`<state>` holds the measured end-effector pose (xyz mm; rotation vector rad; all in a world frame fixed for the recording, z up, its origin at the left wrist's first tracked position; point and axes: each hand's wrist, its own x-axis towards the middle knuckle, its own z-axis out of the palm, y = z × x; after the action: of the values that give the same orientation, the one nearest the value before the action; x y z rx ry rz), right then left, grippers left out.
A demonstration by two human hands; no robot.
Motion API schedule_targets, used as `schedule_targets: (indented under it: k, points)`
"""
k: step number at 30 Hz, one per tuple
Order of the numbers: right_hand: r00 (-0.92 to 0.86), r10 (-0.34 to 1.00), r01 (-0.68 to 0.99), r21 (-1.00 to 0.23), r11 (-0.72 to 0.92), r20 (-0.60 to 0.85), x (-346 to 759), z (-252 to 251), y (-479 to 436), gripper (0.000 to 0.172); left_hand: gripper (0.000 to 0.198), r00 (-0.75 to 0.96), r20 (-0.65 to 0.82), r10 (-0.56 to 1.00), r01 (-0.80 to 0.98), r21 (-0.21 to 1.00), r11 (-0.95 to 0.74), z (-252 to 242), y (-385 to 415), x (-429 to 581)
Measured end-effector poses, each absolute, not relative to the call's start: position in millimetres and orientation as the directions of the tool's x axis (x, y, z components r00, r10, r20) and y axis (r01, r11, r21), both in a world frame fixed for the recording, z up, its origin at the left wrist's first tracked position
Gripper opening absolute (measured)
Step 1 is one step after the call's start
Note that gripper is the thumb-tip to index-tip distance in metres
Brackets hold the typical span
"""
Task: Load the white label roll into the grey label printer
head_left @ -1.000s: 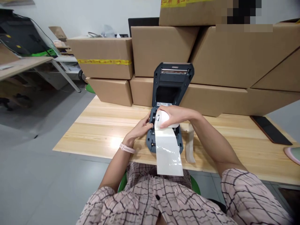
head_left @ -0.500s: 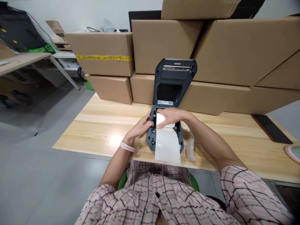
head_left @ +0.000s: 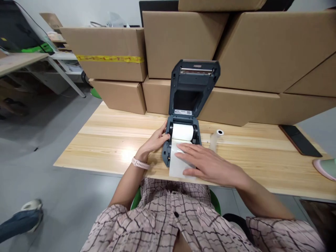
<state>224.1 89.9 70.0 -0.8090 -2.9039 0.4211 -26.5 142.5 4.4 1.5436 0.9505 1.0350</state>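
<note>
A dark grey label printer [head_left: 196, 122] stands on the table with its lid [head_left: 194, 85] raised. A white label roll [head_left: 183, 132] sits between the holders inside it. From the roll, a strip of white labels [head_left: 175, 157] runs forward over the printer's front, towards the table edge. My left hand [head_left: 154, 140] grips the printer's left side, thumb on the rim. Fingers stretched and spread, my right hand [head_left: 207, 162] lies over the label strip and hides its right part and the printer's front right corner.
Right of the printer lies a small white roll with a dark core [head_left: 219, 132], its strip partly behind my hand. Stacked cardboard boxes [head_left: 181, 42] line the table's back. A dark phone [head_left: 299, 140] lies far right, near a pink-rimmed object [head_left: 324, 170]. Someone's foot [head_left: 33, 210] shows lower left.
My right hand has left the label roll and moved forward onto the label strip, its fingers now spread. My left hand stays at the printer's side. The view has shifted slightly; a foot appears lower left.
</note>
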Motion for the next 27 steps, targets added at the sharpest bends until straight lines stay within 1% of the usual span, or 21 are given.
schedule_targets:
  k: [3,8,12,15,20,27]
  points:
    - [-0.827,0.558,0.518,-0.289,0.805,0.07,224.5,57.7,73.4,0.064,0.079,0.32,0.16,0.934,0.09,0.976,-0.198,5.6,142.7,-26.6]
    - [-0.78,0.61,0.54,-0.343,0.768,0.138,221.2,48.7,67.4,0.055,0.079,0.304,0.146,0.941,0.096,0.979,-0.183,6.1,141.7,-26.0]
    - [-0.766,0.626,0.551,-0.354,0.756,0.145,219.5,46.0,60.2,0.059,0.079,0.293,0.128,0.948,0.074,0.985,-0.156,6.4,140.4,-25.2]
    - [-0.763,0.629,0.56,-0.335,0.758,0.147,217.2,44.2,54.0,0.064,0.081,0.309,0.133,0.942,0.069,0.984,-0.161,5.9,140.8,-25.6]
    - [-0.754,0.629,0.568,-0.293,0.769,0.189,212.4,41.3,46.5,0.067,0.083,0.309,0.126,0.943,0.072,0.985,-0.156,2.7,142.0,-26.8]
    - [-0.731,0.633,0.591,-0.225,0.774,0.257,205.3,32.8,35.9,0.065,0.085,0.282,0.083,0.956,0.082,0.991,-0.111,2.4,140.0,-26.2]
